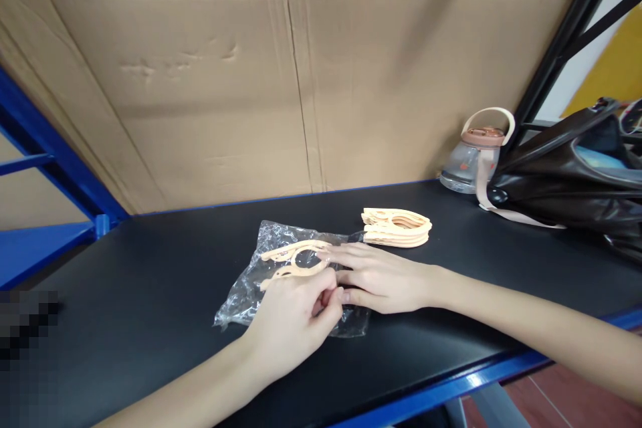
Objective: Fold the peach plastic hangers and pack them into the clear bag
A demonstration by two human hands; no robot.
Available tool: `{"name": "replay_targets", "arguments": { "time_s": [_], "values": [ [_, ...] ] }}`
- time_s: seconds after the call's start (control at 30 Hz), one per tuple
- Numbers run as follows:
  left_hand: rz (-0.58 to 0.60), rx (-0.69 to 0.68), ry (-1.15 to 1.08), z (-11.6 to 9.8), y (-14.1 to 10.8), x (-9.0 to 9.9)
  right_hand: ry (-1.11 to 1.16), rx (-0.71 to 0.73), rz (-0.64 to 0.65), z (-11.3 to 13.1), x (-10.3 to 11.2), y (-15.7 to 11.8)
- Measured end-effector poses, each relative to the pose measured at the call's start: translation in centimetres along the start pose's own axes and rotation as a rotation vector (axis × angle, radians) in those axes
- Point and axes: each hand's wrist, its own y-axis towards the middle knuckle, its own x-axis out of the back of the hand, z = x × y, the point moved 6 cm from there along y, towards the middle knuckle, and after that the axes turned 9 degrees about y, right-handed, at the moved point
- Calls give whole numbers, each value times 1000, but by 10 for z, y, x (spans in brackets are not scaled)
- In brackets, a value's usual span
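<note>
Cream piece [281, 253] lies on or in the clear bag [239, 302]; can't tell which. Our left hand [293, 315] curls, contents hidden; our right hand [386, 281] spreads loosely, fingertips at the piece. Looks like bag handling; moving either calls for minding the film. Cream stack [401, 239] sits beyond, on the black table [150, 301].

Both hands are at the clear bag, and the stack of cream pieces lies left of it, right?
No, the head view shows the stack to the right of the clear bag; the left hand and right hand are indeed at it.
</note>
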Motion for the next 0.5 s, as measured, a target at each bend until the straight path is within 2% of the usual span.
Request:
{"name": "replay_targets", "arguments": {
  "time_s": [0.2,0.5],
  "values": [
    [34,30,-23,4,1,-4,-129,-28,-37,4,0,3],
    [9,12,-20,3,1,-1,-136,-82,-68,9,4,8]
  ]
}}
